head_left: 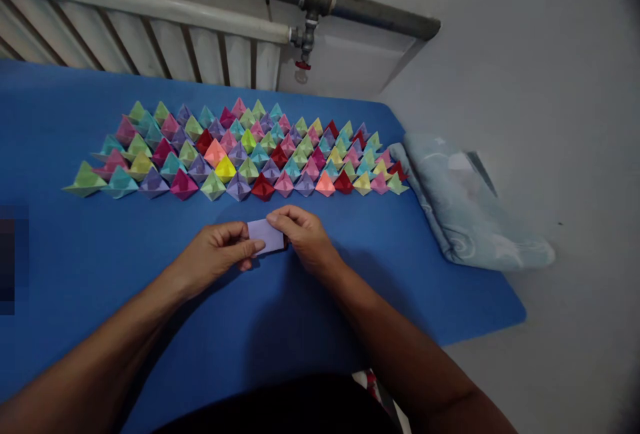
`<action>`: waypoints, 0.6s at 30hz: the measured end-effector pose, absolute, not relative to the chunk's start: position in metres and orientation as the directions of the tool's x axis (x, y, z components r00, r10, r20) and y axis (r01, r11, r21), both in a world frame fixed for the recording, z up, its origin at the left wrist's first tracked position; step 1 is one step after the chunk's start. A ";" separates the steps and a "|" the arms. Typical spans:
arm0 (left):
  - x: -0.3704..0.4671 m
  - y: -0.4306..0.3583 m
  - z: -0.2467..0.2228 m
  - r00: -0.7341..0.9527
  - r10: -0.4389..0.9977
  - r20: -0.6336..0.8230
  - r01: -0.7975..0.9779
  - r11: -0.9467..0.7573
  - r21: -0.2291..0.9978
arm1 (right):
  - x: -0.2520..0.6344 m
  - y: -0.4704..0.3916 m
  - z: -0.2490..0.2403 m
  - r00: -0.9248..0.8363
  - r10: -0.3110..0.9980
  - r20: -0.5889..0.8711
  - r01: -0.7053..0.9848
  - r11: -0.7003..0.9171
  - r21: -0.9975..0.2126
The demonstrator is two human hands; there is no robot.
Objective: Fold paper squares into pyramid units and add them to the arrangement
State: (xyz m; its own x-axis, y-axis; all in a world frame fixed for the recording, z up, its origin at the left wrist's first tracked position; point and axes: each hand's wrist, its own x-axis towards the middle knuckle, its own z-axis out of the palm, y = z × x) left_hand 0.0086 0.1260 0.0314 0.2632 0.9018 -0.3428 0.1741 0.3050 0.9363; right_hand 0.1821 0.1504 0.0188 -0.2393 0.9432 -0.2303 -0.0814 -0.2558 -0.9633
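Between my two hands is a small lilac piece of paper, roughly rectangular and apparently folded. My left hand pinches its left end, with the thumb lying across the front. At the upper right edge, my right hand grips the paper between thumb and fingers. The fingers behind the paper are partly hidden. Just beyond my hands, several rows of folded paper boats in green, pink, purple, blue, red and yellow stand on the blue surface.
A folded grey-blue patterned cloth lies at the right edge of the surface. Behind stands a white radiator. A metal pipe with a red-handled valve runs along the wall.
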 end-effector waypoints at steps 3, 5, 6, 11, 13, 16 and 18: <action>0.010 0.126 0.031 0.261 0.911 -0.319 0.135 0.293 0.946 | 0.182 0.150 0.019 -0.203 0.958 -0.205 -0.099 -0.228 -0.969; 0.010 0.126 0.030 0.228 0.931 -0.283 0.119 0.262 0.958 | 0.181 0.149 0.018 -0.212 0.955 -0.206 -0.103 -0.231 -0.967; 0.011 0.126 0.030 0.212 0.941 -0.264 0.119 0.243 0.963 | 0.181 0.149 0.018 -0.216 0.955 -0.204 -0.102 -0.230 -0.968; 0.010 0.126 0.032 0.184 0.961 -0.208 0.162 0.179 0.971 | 0.179 0.148 0.016 -0.250 0.943 -0.219 -0.055 -0.239 -0.969; 0.011 0.126 0.033 0.176 0.958 -0.225 0.166 0.197 0.966 | 0.179 0.148 0.015 -0.243 0.948 -0.205 -0.052 -0.224 -0.973; 0.012 0.127 0.034 0.189 0.932 -0.311 0.134 0.289 0.948 | 0.179 0.148 0.014 -0.208 0.964 -0.168 -0.036 -0.180 -0.983; 0.012 0.128 0.034 0.220 0.894 -0.390 0.115 0.373 0.921 | 0.180 0.148 0.014 -0.184 0.971 -0.152 -0.031 -0.160 -0.987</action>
State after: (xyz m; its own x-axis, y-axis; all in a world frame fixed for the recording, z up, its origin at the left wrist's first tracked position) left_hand 0.0117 0.1277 0.0341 0.2196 0.8944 -0.3895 0.1149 0.3728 0.9208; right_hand 0.1797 0.1484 0.0143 -0.1837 0.9712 -0.1515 -0.0310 -0.1598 -0.9867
